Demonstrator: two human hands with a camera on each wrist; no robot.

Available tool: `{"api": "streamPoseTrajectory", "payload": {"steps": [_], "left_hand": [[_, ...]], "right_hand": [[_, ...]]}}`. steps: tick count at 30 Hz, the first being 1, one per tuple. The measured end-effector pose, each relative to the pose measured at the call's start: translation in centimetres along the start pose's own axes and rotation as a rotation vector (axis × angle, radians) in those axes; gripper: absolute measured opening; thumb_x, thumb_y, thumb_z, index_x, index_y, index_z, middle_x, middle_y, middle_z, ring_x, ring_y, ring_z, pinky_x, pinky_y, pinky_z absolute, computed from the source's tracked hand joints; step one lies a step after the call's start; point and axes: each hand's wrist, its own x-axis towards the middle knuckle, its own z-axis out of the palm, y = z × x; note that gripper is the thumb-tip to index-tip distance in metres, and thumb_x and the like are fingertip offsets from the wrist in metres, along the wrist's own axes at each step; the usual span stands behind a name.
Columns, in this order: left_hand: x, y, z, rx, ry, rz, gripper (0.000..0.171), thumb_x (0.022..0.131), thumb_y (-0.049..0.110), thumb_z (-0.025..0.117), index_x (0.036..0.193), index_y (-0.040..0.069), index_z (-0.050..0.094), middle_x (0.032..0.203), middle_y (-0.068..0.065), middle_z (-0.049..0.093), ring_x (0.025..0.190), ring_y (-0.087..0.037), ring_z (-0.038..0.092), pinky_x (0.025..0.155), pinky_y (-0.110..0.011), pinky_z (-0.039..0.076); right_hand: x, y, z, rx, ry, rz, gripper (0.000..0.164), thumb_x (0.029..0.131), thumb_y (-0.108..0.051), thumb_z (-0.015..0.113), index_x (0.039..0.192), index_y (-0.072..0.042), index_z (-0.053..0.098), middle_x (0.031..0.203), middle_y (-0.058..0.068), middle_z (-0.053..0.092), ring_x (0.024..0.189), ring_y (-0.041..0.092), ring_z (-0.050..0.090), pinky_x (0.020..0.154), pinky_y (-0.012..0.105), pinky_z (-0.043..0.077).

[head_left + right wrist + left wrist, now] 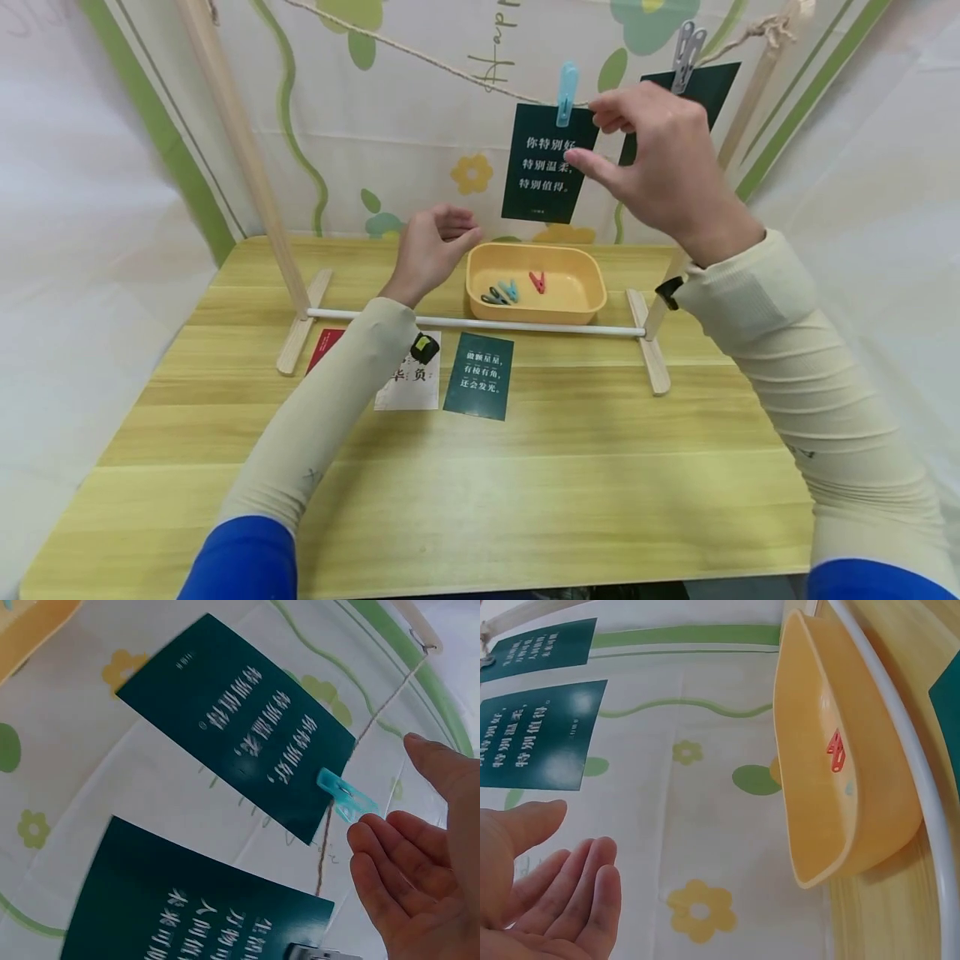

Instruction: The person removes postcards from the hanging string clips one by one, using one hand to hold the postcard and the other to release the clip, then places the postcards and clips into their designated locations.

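A dark green card [542, 187] with white writing hangs from the twine, held by a light blue clothespin [567, 93]. My right hand [660, 154] is beside that clothespin, thumb and fingers spread apart with nothing between them; in the right wrist view the fingertips are close to the blue clothespin [346, 796]. Lower and to the left, my left hand [435, 250] hovers near the yellow basket, its fingers loosely bent and holding nothing. In the left wrist view its fingers [604, 900] lie below the hanging card [544, 735].
The yellow basket [592, 292] holds several small clothespins, one red [537, 282]. Another green card [712, 93] hangs at right from a grey clothespin [686, 57]. A wooden frame with a white bar [525, 326] spans the table. Green [480, 377], white [401, 397] and red [324, 346] cards lie in front.
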Motion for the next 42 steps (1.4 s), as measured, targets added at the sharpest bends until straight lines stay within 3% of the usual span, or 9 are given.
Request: {"api": "streamPoseTrajectory", "payload": {"steps": [6, 18, 28, 35, 42], "left_hand": [[1.0, 0.7, 0.5, 0.006, 0.032, 0.034, 0.031, 0.1, 0.014, 0.074, 0.129, 0.004, 0.07, 0.125, -0.012, 0.076, 0.114, -0.023, 0.074, 0.102, -0.03, 0.06], [2.0, 1.1, 2.0, -0.048, -0.011, -0.036, 0.035, 0.101, 0.015, 0.073, 0.135, 0.006, 0.067, 0.132, -0.011, 0.073, 0.121, -0.022, 0.071, 0.103, -0.025, 0.059], [1.8, 1.1, 3.2, -0.17, 0.08, 0.038, 0.026, 0.101, 0.019, 0.074, 0.124, 0.008, 0.074, 0.123, -0.009, 0.078, 0.111, -0.018, 0.073, 0.101, -0.026, 0.059], [1.7, 1.5, 3.5, -0.185, 0.102, 0.049, 0.022, 0.1, 0.017, 0.075, 0.119, 0.007, 0.076, 0.118, -0.01, 0.079, 0.105, -0.018, 0.075, 0.097, -0.026, 0.06], [1.7, 1.8, 3.5, -0.186, 0.114, 0.046, 0.021, 0.098, 0.017, 0.075, 0.117, 0.008, 0.077, 0.115, -0.009, 0.08, 0.104, -0.018, 0.076, 0.095, -0.026, 0.061]], "right_hand": [[1.9, -0.4, -1.1, -0.012, -0.051, 0.093, 0.052, 0.103, -0.033, 0.07, 0.144, -0.002, 0.061, 0.137, 0.021, 0.068, 0.124, 0.037, 0.065, 0.115, 0.048, 0.052], [6.5, -0.4, -2.1, -0.049, -0.277, 0.217, 0.056, 0.11, -0.036, 0.054, 0.157, -0.006, 0.048, 0.154, 0.018, 0.058, 0.142, 0.035, 0.057, 0.126, 0.043, 0.042], [8.8, 0.1, -1.6, -0.011, -0.459, 0.25, 0.053, 0.11, -0.034, 0.05, 0.156, -0.008, 0.049, 0.15, 0.018, 0.06, 0.128, 0.033, 0.056, 0.123, 0.047, 0.046], [9.1, 0.6, -1.5, -0.023, -0.467, 0.26, 0.044, 0.111, -0.028, 0.048, 0.148, -0.006, 0.058, 0.142, 0.018, 0.062, 0.119, 0.033, 0.057, 0.121, 0.043, 0.048], [9.0, 1.1, -1.3, -0.029, -0.395, 0.262, 0.038, 0.112, -0.025, 0.047, 0.138, -0.004, 0.065, 0.135, 0.012, 0.066, 0.109, 0.023, 0.056, 0.108, 0.029, 0.054]]}}
